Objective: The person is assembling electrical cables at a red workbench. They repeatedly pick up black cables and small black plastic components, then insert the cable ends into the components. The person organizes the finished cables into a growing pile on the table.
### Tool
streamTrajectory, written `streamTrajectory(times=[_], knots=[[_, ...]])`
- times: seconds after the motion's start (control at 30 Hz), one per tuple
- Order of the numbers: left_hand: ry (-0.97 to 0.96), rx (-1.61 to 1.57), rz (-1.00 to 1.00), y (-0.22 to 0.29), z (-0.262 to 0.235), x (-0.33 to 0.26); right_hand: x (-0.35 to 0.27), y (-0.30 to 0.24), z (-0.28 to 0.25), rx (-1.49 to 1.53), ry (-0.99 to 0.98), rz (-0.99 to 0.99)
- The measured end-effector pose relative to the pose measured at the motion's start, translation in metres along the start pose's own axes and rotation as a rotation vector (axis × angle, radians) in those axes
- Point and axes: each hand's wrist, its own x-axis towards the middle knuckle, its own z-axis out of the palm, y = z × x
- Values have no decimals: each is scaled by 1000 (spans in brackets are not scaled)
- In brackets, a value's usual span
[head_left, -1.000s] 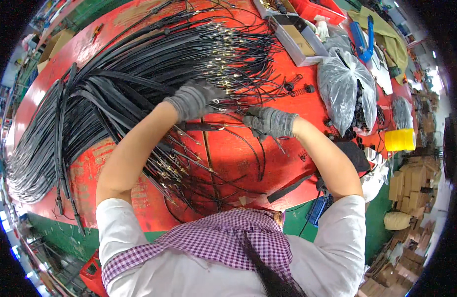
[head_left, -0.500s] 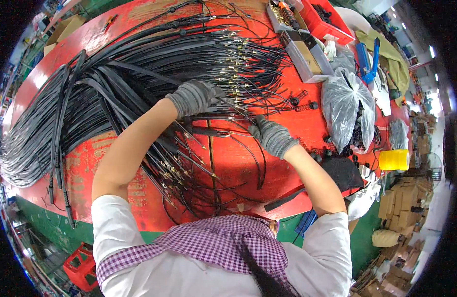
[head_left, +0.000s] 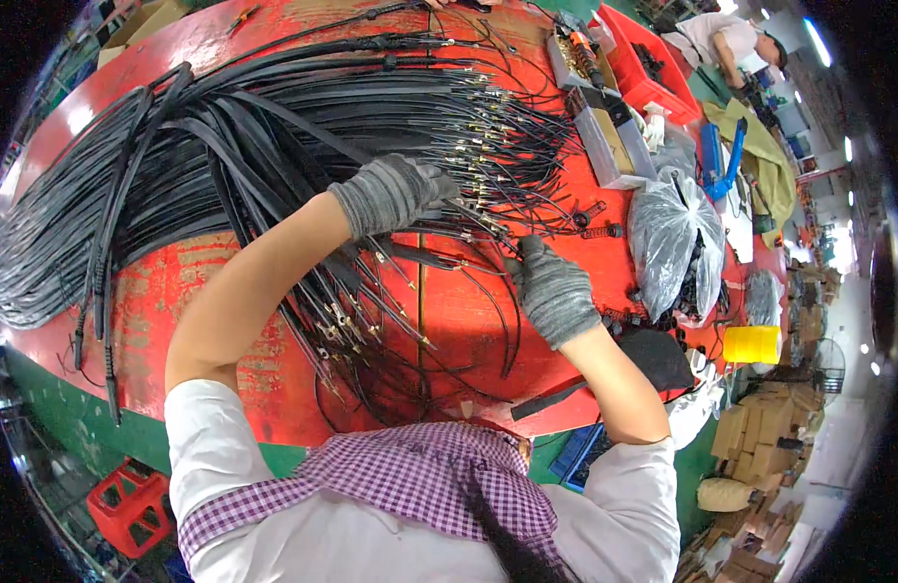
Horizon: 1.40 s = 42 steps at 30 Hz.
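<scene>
A thick bundle of black cables [head_left: 303, 107] lies curved over the red table, its thin wire ends tipped with brass-coloured terminals [head_left: 483, 146]. In a grey knitted glove, my left hand [head_left: 391, 194] is closed around a black cable at the near edge of these ends. My right hand [head_left: 556, 291], gloved alike, pinches the same cable's end further right. The fingertips hide exactly what part it grips. Nearer me, a second group of cable ends with metal terminals [head_left: 342, 325] hangs loosely across the table.
Black springs [head_left: 603, 232] lie right of the bundle. Beyond are grey parts bins [head_left: 614, 146], a red crate [head_left: 663, 95], a blue tool [head_left: 723, 160], a clear bag of black parts [head_left: 674, 243] and a yellow spool [head_left: 752, 344]. A red stool [head_left: 130, 507] stands at lower left.
My right hand has moved slightly right and turned more upright, away from my left hand, which stays closed on the cable. The view has shifted, and another person now shows at upper right.
</scene>
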Motion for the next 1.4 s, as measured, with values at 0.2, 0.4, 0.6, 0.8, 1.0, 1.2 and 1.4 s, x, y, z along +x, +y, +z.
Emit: streamTrajectory(times=[0.2,0.4,0.6,0.8,1.0,1.2,1.4], knots=[[-2,116,17,7,-15,-4,-11,-2,-9,-29,84,-3],[13,131,48,5,-10,-9,2,-23,-15,-244,76,-118],[-144,8,-27,7,-14,-4,22,-44,-16,-408,128,-174],[-21,-65,-17,1,-21,-25,42,-53,-14,-382,-110,-357],[43,123,-120,-67,5,-50,82,-52,-24,485,-479,-608],[-75,159,-124,-48,-12,-53,105,-87,-24,690,-878,-75],[184,59,-72,-56,2,-69,94,-82,1,-28,-106,-477]])
